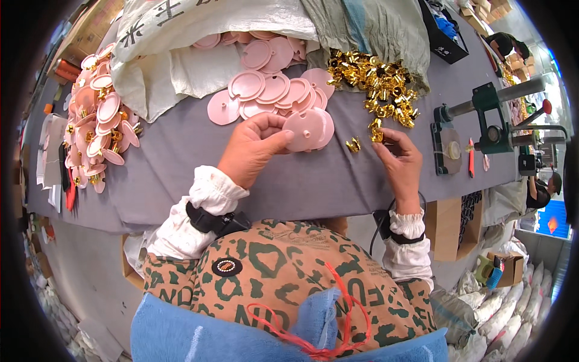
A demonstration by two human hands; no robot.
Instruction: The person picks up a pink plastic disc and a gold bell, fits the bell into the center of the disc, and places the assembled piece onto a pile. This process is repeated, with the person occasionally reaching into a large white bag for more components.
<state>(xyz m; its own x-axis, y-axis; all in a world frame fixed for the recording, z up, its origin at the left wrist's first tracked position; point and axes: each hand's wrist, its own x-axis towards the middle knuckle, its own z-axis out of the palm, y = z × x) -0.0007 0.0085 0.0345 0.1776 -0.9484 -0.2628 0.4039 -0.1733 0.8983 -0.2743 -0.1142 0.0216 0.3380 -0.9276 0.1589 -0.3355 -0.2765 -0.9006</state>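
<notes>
My left hand (250, 151) is closed, thumb and fingers pinching a few overlapping pink plastic discs (306, 128); the front one has a small raised stud at its middle. Between the thumb and fingertips of my right hand (403, 160) is a shiny gold metal clip (377, 134). One loose gold clip (353, 145) lies on the grey cloth between my hands. Beyond the left hand, a heap of pink discs (271, 87) spills from a white woven sack (175, 66). Past the right hand spreads a pile of gold clips (386, 84), partly under a second, greyish sack (386, 27).
At the left, pink discs fitted with gold clips (99, 123) are heaped beside a red-handled tool (71, 193). To the right stand a dark green hand press (490, 117) and a red pen-like item (471, 158). A black box (445, 33) sits at the back.
</notes>
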